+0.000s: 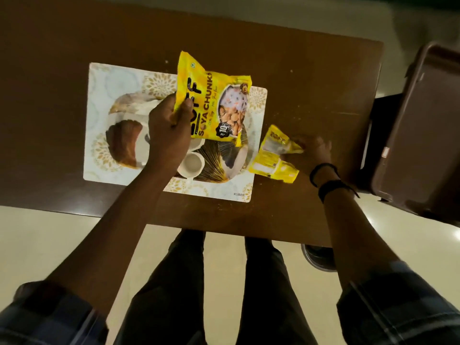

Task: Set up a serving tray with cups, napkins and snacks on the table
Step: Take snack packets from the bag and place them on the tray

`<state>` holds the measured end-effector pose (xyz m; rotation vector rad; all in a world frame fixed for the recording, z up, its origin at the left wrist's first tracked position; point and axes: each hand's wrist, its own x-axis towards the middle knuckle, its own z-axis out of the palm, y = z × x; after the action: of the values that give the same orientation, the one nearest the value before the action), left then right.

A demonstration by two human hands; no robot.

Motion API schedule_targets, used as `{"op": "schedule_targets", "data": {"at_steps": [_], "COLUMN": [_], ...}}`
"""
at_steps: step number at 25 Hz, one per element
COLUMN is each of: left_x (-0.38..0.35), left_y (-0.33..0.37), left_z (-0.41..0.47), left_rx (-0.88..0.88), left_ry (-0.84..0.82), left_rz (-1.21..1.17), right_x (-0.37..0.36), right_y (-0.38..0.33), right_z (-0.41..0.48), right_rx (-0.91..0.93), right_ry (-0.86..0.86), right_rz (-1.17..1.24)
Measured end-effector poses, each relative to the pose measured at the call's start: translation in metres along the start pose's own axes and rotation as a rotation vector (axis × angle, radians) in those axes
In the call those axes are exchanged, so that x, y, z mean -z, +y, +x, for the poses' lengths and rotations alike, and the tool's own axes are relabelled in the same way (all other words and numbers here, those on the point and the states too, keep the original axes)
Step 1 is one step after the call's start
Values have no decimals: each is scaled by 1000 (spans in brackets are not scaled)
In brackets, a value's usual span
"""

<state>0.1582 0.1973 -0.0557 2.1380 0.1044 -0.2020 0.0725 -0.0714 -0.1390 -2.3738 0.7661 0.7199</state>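
Left hand (169,130) pinching large soya packet (214,105) above tray (99,175); right hand (315,150) gripping small packet (273,158) right of tray (blurred); advised: lay both flat, clear of cups (191,165).

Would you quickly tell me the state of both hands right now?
Left hand: gripping the large soya chunks packet.
Right hand: pinching the small yellow packet.

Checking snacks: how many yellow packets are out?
2. Large packet in the left hand above the tray; small packet on the table at the right hand.
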Motion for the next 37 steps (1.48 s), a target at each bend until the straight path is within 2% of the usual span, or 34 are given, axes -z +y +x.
{"op": "schedule_targets", "data": {"at_steps": [2, 4, 7, 9, 10, 12, 13, 15, 17, 21, 24, 26, 29, 32, 34, 37], "left_x": [18, 36, 58, 67, 72, 81, 86, 99, 114, 143, 157, 158, 151, 143, 138, 136], "left_y": [-3, -9, -17, -25, -30, -43, -48, -58, -69, -100, -122, -135, -157, -173, -182, -188], "left_z": [-10, -18, -27, -30, -32, -34, -34, -32, -27, -13, -2, 5, 18, 28, 32, 38], "left_rx": [0, -8, -4, 2, 8, 52, 77, 108, 140, 233, 263, 263, 325, 405, 435, 464], "left_ry": [44, 73, 36, 31, 46, 65, 74, 131, 227, 341, 331, 295, 186, -44, -165, -205], "left_rz": [43, 46, -34, -38, -38, -63, -67, -102, -124, -69, -20, 15, 8, 62, 181, 300], "right_x": [5, 10, 11, 6, 3, -3, -8, -20, -28, -36, -48, -59, -75, -90, -99, -105], "right_y": [-5, -15, -34, -42, -48, -63, -70, -81, -88, -98, -108, -110, -108, -107, -105, -102], "right_z": [-27, -57, -87, -96, -98, -101, -101, -95, -90, -80, -72, -69, -65, -60, -56, -47], "right_rx": [134, 172, 185, 234, 215, 61, -10, -51, 16, 158, 145, 90, -40, -155, -201, -227], "right_ry": [215, 286, 196, 82, 2, -142, -128, 27, 131, 76, 104, 136, 76, 36, 26, 0], "right_rz": [259, 556, 718, 809, 935, 1215, 1266, 1120, 892, 749, 717, 721, 767, 807, 764, 605]}}
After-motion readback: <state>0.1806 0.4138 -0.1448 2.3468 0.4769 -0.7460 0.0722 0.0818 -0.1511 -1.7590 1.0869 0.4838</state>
